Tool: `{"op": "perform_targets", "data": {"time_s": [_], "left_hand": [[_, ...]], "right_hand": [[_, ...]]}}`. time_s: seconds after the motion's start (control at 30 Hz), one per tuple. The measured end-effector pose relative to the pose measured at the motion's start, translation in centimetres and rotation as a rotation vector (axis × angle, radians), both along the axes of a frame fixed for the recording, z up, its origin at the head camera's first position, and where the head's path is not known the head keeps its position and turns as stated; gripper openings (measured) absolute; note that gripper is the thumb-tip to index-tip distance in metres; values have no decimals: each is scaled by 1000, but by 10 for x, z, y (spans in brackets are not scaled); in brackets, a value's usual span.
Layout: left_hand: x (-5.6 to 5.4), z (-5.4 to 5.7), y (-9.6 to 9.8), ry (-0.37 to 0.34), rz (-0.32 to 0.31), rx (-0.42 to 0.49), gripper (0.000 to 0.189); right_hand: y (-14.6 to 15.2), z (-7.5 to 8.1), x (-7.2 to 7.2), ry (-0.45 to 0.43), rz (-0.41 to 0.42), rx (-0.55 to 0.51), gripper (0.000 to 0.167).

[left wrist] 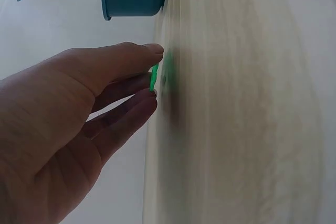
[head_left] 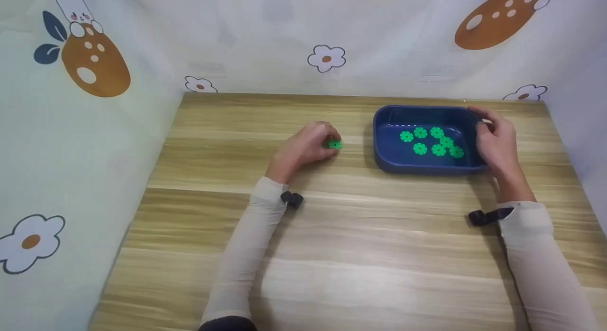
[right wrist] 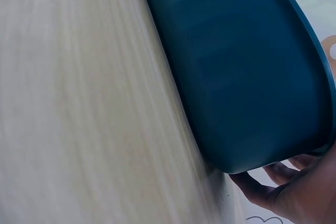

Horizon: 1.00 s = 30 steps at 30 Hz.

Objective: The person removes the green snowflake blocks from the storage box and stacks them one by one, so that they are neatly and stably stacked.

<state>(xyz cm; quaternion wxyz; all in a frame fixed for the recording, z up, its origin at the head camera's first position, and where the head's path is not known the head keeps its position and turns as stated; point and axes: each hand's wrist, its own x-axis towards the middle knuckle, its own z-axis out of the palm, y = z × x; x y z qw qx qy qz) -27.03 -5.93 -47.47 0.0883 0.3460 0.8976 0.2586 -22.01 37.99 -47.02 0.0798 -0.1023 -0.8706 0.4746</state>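
My left hand pinches a green notched plastic disc between thumb and fingers, close over the table. Seen edge-on in the left wrist view, that disc stands just off the wood, its green reflection beside it. To the right is a dark blue rectangular bin, upright on the table, with several similar green discs lying flat on its floor. My right hand grips the bin's right end, thumb at the rim. In the right wrist view, fingers press against the bin's outer end wall.
The wood-grain table meets a pale patterned curtain at its back and left edges. Another pale wall panel borders the right. Each sleeve cuff carries a small black device.
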Motion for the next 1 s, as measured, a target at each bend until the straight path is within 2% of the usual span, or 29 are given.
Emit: {"op": "perform_targets", "data": {"time_s": [0.43,0.73,1.0], "left_hand": [[-1,-1,1,-26,4,11,31],[0,0,0,-42,12,21,35],[3,4,8,24,-7,45,51]], "right_hand": [[-1,2,2,-25,-26,-17,48],[-1,3,0,-21,-14,-8,48],[-1,-1,0,17,-23,-3,48]]}}
